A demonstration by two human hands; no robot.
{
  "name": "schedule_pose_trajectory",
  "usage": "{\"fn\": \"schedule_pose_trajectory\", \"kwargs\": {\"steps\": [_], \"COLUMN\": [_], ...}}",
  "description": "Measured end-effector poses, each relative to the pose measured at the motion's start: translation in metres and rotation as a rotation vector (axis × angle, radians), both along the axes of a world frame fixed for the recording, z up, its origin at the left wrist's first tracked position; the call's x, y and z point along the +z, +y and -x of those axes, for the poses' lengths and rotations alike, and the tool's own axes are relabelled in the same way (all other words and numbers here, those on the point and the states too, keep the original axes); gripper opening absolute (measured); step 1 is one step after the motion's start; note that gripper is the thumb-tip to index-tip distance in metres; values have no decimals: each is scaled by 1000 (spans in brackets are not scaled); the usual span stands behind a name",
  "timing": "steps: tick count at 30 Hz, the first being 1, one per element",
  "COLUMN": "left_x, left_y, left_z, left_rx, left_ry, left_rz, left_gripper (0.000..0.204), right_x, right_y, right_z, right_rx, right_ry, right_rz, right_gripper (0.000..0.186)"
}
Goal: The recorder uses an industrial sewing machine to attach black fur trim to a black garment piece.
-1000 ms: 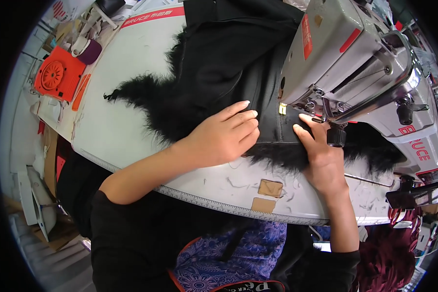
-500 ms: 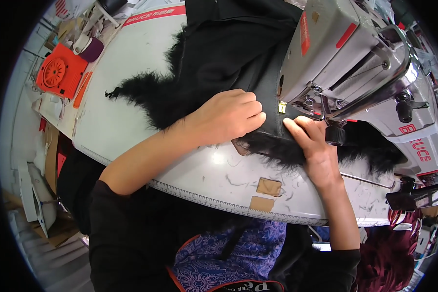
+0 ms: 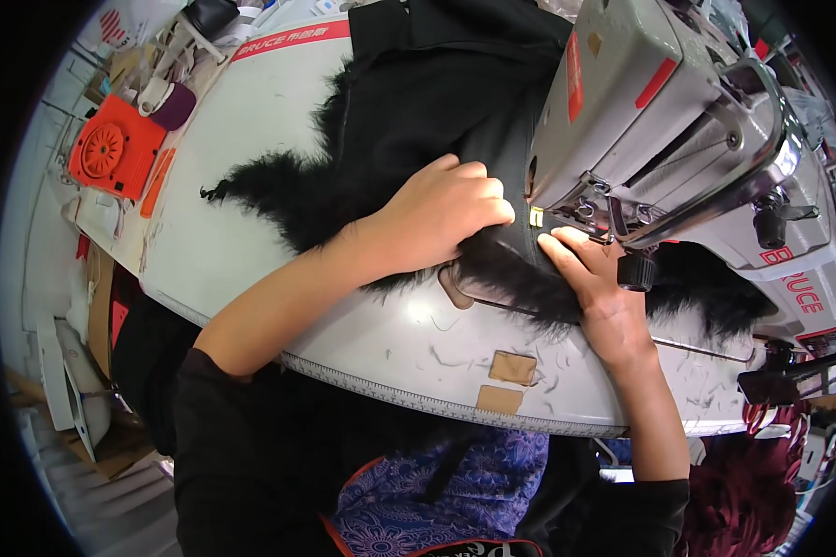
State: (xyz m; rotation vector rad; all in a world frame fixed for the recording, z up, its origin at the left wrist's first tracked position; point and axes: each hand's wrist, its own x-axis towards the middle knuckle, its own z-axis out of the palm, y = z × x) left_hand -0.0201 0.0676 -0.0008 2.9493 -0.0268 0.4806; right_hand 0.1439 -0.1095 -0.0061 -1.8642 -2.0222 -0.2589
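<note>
the black fur-trimmed cloth [image 3: 418,121] lies under the sewing machine [image 3: 659,121], left hand [image 3: 441,213] clenched on it, right hand [image 3: 590,278] pressing fingers flat beside the needle (soft, limp, probably slippery, best pinched near the seam).

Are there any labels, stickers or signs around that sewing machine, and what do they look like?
Red strip label: far table edge, long, pale lettering.
Red stickers: sewing machine's grey top, narrow bars.
Red lettering: machine's white base, right side.
Tan patches: near table edge, two blank squares.
</note>
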Motion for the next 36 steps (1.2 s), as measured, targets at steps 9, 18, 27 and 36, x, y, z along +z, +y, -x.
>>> {"fn": "schedule_pose_trajectory", "kwargs": {"steps": [9,18,27,36], "left_x": [-3,3,-12,-13], "left_y": [2,7,-11,-17], "left_z": [4,10,24,36], "left_rx": [-275,-275,-197,-162], "left_ry": [-145,-45,-232,-238], "left_rz": [-327,-218,-302,-271], "left_gripper": [19,17,26,24], "right_x": [-1,-3,5,1], "right_y": [0,0,-3,-2], "right_z": [-4,-4,9,6], "right_rx": [41,53,41,92], "right_ry": [67,65,-195,-97], "right_rz": [-11,-44,22,-9], "right_gripper": [40,40,48,45]}}
